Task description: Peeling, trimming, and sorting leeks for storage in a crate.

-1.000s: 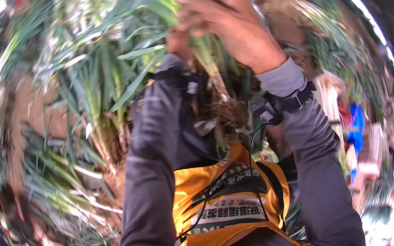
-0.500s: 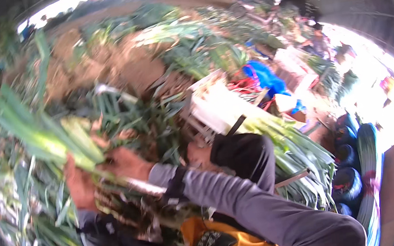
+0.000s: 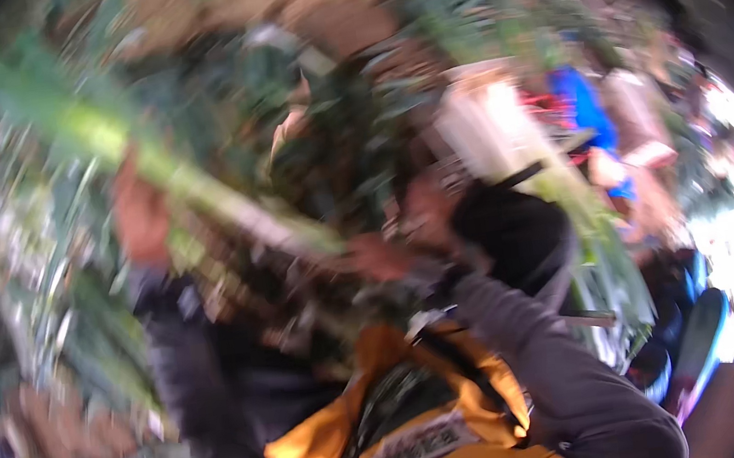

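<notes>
A long leek [image 3: 215, 198] slants across in front of me, green leaves toward the upper left and pale shank running down toward my right hand. My left hand [image 3: 141, 217] is closed around it just below the leafy part. At the lower, pale end my right hand [image 3: 380, 257] is closed, its fingers meeting the end of the leek. Motion blur hides whether those fingers pinch the shank itself or a loose outer leaf. Beneath the leek lie brownish scraps and leaves, too smeared to sort out.
To my right, trimmed leeks [image 3: 581, 201] lie with their pale ends on a light crate [image 3: 484, 93], beside my dark-clad knee [image 3: 515, 228]. A blue bag [image 3: 587, 107] and red ties [image 3: 550, 107] lie beyond. Heaped leek leaves [image 3: 25, 237] spread at my left.
My right hand has moved away from my left, down and right to the leek's pale end. My left hand is still on the leek. The whole view has tilted downward.
</notes>
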Available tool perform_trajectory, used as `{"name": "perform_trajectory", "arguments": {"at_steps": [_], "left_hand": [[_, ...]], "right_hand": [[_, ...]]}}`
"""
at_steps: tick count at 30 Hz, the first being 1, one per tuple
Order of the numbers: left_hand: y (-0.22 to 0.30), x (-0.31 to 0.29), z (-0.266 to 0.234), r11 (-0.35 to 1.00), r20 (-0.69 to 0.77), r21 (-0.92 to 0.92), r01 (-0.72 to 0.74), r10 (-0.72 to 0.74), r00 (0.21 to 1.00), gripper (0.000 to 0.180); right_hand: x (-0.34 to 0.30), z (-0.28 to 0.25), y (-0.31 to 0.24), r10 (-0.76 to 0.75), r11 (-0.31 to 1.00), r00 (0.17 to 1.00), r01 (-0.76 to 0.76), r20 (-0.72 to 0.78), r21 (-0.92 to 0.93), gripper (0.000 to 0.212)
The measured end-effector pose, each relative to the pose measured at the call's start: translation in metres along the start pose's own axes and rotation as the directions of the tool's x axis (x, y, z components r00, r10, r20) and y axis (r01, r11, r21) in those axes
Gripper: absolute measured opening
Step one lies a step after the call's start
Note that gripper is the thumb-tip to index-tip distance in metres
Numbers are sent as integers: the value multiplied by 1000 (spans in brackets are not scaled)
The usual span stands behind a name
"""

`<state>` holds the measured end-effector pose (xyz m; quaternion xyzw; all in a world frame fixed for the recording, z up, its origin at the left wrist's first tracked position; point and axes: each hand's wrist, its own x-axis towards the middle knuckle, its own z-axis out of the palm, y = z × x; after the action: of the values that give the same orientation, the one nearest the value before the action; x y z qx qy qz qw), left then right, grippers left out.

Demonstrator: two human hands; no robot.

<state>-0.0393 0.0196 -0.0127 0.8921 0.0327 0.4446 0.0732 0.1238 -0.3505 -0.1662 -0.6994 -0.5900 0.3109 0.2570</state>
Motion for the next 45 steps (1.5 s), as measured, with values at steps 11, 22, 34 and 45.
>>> {"name": "perform_trajectory", "arguments": {"at_steps": [11,22,34,45], "left_hand": [[59,26,16,-246,420,-906,345,-623,660,36],[57,30,40,-314,443,-891,329,-759,477,44],[45,1,58,-363,476,-869,337,-801,364,32],[45,-3,84,-421,491,-870,255,-696,524,16]], "right_hand": [[76,-92,-112,-12,990,752,103,-659,99,30],[165,-52,-154,-439,820,596,-42,-673,-571,43],[172,-112,-134,-30,834,861,302,-508,461,44],[175,-111,-134,5,859,936,176,-351,481,43]]}}
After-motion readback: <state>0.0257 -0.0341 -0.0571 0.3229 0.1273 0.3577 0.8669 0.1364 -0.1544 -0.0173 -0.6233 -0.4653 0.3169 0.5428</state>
